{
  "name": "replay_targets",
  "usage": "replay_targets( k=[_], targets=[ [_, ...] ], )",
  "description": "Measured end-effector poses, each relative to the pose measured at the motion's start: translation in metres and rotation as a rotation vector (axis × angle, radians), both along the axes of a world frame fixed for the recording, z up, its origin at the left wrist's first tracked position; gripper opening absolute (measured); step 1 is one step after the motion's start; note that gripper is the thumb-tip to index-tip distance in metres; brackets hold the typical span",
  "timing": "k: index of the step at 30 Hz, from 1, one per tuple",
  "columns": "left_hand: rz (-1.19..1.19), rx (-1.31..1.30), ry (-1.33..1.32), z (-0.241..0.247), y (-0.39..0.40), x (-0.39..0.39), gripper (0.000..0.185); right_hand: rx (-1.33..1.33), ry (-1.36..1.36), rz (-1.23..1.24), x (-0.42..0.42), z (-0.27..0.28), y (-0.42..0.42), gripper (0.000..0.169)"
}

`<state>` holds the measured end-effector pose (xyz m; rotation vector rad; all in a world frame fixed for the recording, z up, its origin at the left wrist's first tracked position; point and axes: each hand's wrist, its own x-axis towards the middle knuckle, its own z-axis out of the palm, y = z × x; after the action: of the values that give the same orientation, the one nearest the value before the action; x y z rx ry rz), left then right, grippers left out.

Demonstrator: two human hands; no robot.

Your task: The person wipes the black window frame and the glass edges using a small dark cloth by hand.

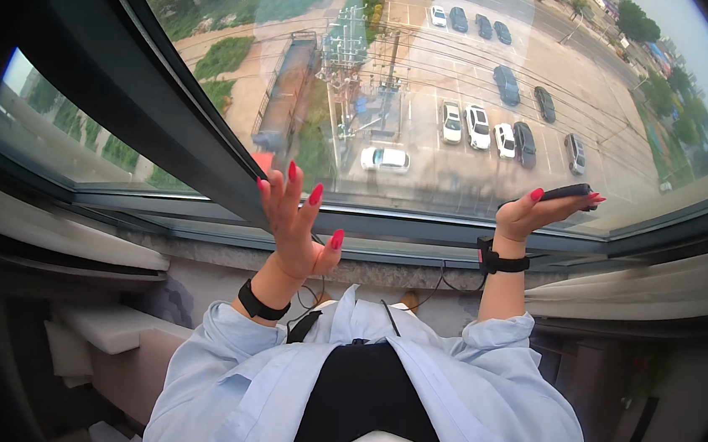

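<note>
Both my hands are raised before a large window, with a parking lot far below outside. My left hand (295, 228) is empty, its red-nailed fingers spread and pointing up, near the dark window frame (423, 229). On the right, my right hand (528, 216) holds a flat black object, perhaps a phone (566, 192), lying along the palm; its far face is hidden. A black band (261, 303) circles my left wrist. Around my right wrist is a black strap (510, 264) with a small box on it, and a thin cable hangs close by.
A stone sill (387, 274) runs below the window. White curtains (632, 286) hang at both sides. Behind on the left stands a light upholstered seat (134, 353). Thin black cables (436, 291) hang in front of my body. A thick dark mullion (168, 110) slants across the left.
</note>
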<state>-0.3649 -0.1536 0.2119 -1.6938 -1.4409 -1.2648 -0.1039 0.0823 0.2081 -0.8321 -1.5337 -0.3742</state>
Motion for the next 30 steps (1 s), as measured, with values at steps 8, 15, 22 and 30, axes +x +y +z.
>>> replay_targets(
  k=[8,15,22,30],
  targets=[
    [0.340,0.167,-0.219,0.015,-0.044,-0.060,0.074,-0.094,0.150,0.088,-0.059,0.020,-0.035,0.083],
    [0.285,0.170,-0.293,0.028,-0.049,-0.085,0.064,0.112,-0.372,0.256,-0.178,0.022,-0.113,0.078],
    [0.199,0.112,-0.336,0.023,-0.065,-0.092,0.065,0.217,-0.590,0.551,-0.214,0.057,-0.142,0.053],
    [0.203,0.098,-0.352,0.007,-0.076,-0.100,0.064,0.251,-0.669,0.651,-0.205,0.055,-0.134,0.050]
  ],
)
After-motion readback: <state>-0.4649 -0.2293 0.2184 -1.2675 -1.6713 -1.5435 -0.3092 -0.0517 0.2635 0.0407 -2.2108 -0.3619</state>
